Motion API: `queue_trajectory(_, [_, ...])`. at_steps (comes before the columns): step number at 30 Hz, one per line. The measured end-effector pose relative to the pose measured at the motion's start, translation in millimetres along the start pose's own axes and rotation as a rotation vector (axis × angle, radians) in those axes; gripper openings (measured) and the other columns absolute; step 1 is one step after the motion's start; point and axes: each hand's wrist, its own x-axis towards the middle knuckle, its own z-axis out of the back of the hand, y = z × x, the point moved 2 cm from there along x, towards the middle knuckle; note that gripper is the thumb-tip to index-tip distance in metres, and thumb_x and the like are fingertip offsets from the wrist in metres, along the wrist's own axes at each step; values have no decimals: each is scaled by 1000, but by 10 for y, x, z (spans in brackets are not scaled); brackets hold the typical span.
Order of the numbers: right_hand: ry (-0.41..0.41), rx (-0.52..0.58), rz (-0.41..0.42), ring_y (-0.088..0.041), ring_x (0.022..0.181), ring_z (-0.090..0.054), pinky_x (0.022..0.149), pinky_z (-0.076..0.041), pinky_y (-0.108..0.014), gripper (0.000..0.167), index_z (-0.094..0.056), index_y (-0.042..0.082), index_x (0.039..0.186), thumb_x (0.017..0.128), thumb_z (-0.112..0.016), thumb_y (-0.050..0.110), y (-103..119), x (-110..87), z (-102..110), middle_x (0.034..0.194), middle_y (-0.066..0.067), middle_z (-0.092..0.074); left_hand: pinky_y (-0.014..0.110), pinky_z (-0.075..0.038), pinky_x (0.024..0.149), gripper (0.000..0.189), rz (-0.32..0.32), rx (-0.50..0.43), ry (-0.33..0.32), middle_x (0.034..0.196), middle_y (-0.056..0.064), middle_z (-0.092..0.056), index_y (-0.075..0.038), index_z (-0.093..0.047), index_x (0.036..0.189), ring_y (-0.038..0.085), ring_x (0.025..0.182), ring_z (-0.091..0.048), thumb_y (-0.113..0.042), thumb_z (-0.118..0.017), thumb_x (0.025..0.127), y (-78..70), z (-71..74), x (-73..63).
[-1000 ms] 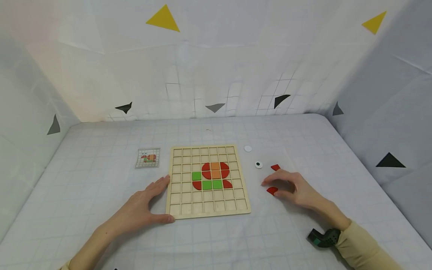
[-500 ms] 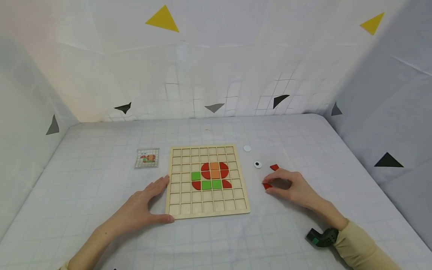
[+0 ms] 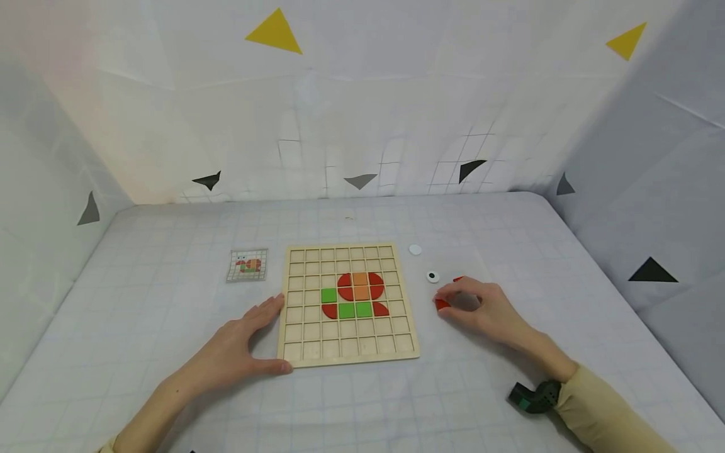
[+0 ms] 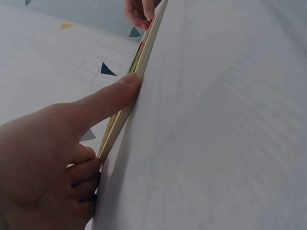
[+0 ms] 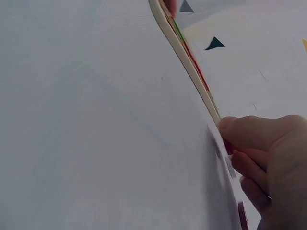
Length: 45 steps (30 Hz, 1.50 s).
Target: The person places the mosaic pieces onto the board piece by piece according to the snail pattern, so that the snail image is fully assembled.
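Both hands were down on the cloth [image 3: 170,251], one to each side of the board [image 3: 348,346]; our left hand [image 3: 238,349] lay open and flat, thumb along the board's near left corner and fingers straight against its left edge — the left wrist view showed a fingertip [image 4: 128,81] pressed to the wooden rim [image 4: 144,48]; our right hand [image 3: 481,308] sat to the right of the board, fingers curled, pinching a red piece [image 3: 442,304] between thumb and fingertips just above the cloth; the right wrist view showed red between the thumb [image 5: 240,132] and the fingers.

That piece lay to the right of the board, apart from its right edge, so the right hand was the nearer by far; the board's open cells lay to the left of it; the piece was too small and too covered for us to tell its long axis.

Counted: one board; on it we saw six red pieces [image 3: 347,281], two orange [image 3: 362,285] and three green [image 3: 330,295], set together near the middle; off the board, a second red piece [image 3: 457,278] showed only as a sliver behind the right hand's fingers; one white disc [image 3: 415,250] sat near the board's far right corner, and one disc with a black dot [image 3: 433,276] just left of the right hand; one small card [image 3: 248,265] lay left of the board — well apart from either hand.
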Motion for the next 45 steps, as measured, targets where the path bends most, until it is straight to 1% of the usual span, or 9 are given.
queue_trajectory(3, [-27,12,-16,-9,92,-65,85,-52,-24,33,-73,22,112,82,-84,14,72,126,-54,101,11,-72,65,-27,114,115,-2,-1,0,163,1,-32,-28,-28,159,37,149,-29,-71,-79,65,1,3,1])
queue_trajectory(6, [-46,38,-27,-13,92,-66,86,-53,-32,32,-73,19,113,82,-83,13,174,285,-138,102,8,-74,66,-27,114,115,-5,-4,0,163,1,-31,-28,-28,159,37,149,-29,-71,-79,66,-2,5,1])
queue_trajectory(10, [-47,96,-37,-14,94,-66,88,-53,-42,30,-74,17,111,83,-83,13,356,518,-297,103,7,-74,66,-27,114,115,-5,-2,-2,163,2,-31,-27,-29,159,38,149,-29,-71,-79,65,-3,4,-1])
queue_trajectory(14, [-52,130,-28,-14,91,-65,86,-54,-43,27,-75,14,108,82,-83,13,531,744,-505,100,4,-75,65,-27,114,115,-9,-4,-5,163,1,-32,-27,-29,159,38,149,-30,-71,-79,65,4,-1,-2])
queue_trajectory(19, [-40,127,-34,-16,89,-66,83,-56,-40,24,-76,12,106,84,-82,18,717,1014,-770,98,3,-75,65,-27,114,115,-8,-3,-8,163,1,-32,-27,-29,159,38,148,-30,-71,-80,65,11,-3,-5])
queue_trajectory(25, [-13,176,-26,-16,87,-65,76,-59,-33,24,-75,7,108,86,-79,16,899,1248,-1019,98,1,-75,65,-27,115,115,-7,-8,-7,163,1,-32,-27,-29,159,39,148,-30,-70,-80,65,13,-3,-12])
queue_trajectory(33, [-5,90,3,-14,85,-68,76,-59,-27,23,-75,5,108,86,-79,13,999,1401,-1236,98,-3,-75,65,-27,115,114,-10,-12,-9,163,0,-32,-28,-29,159,39,148,-30,-70,-80,65,12,3,-11])
queue_trajectory(37, [-8,58,-6,-14,86,-66,75,-56,-24,23,-75,7,108,87,-79,14,966,1398,-1300,97,-2,-74,65,-27,115,114,-11,-21,-5,163,0,-32,-27,-29,159,39,148,-30,-69,-80,66,1,3,-8])
queue_trajectory(45, [-19,19,36,-14,86,-65,74,-51,-25,20,-75,10,107,87,-78,15,966,1382,-1325,95,1,-75,65,-27,115,114,-14,-12,-9,162,0,-32,-27,-29,159,38,148,-31,-70,-80,66,1,4,-2])
